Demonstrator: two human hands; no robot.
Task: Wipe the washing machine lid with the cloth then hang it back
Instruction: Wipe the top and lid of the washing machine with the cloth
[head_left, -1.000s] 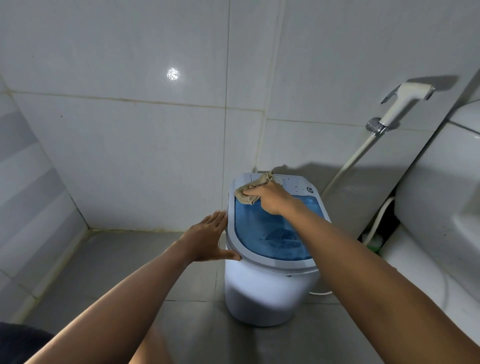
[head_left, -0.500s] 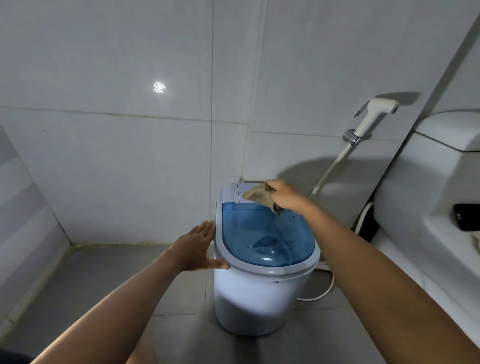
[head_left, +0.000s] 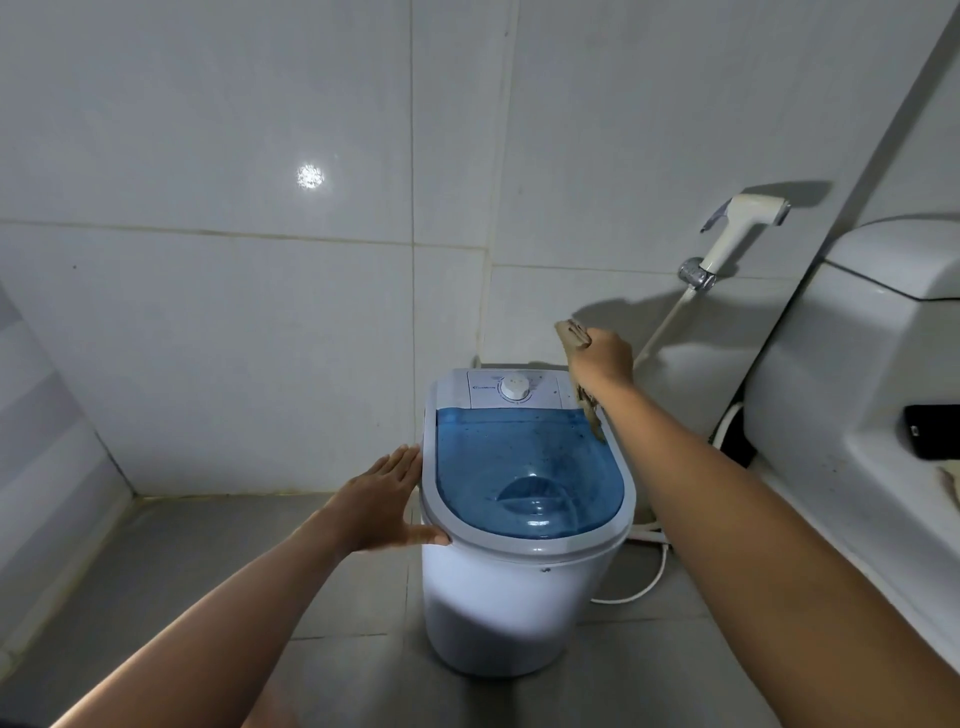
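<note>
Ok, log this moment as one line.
phase: cloth lifted off lid | right hand: grips cloth | left hand: flat against washing machine | lid: shut

- The washing machine lid (head_left: 524, 478) is left uncovered between the two hands.
- Its left rim is blocked by the left hand (head_left: 382, 506), laid flat with straight fingers.
- Just beyond the right hand (head_left: 602, 358), which grips the cloth (head_left: 574, 335), the bidet sprayer hose (head_left: 667, 325) is met, with the tiled wall (head_left: 260, 312) behind.
- To the right of those fingers, passage is closed by the toilet cistern (head_left: 841, 364).
</note>
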